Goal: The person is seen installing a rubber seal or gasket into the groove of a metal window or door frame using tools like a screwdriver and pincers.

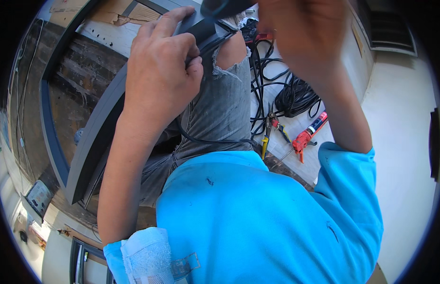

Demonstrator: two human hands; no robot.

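At the upper middle, my left hand (158, 71) rests with bent fingers on a dark grey frame bar (99, 128), index finger stretched along its top. A black block-like end piece (202, 31) sits beside its fingertips. My right hand (302, 35), smeared by motion, is raised at the upper right and closed. Against it, at the top edge, is a dark rounded object (224, 7), too blurred to name. A black cable (205, 140) runs across my grey jeans (217, 106), and one torn knee lies below the bar.
Right of my leg lie a coiled black cable (295, 97), yellow-handled snips (268, 130) and a red caulking gun (302, 138) with a tube. The frame's other bars (52, 128) curve round at left over dark, worn flooring (89, 71). A white wall (400, 142) rises at right.
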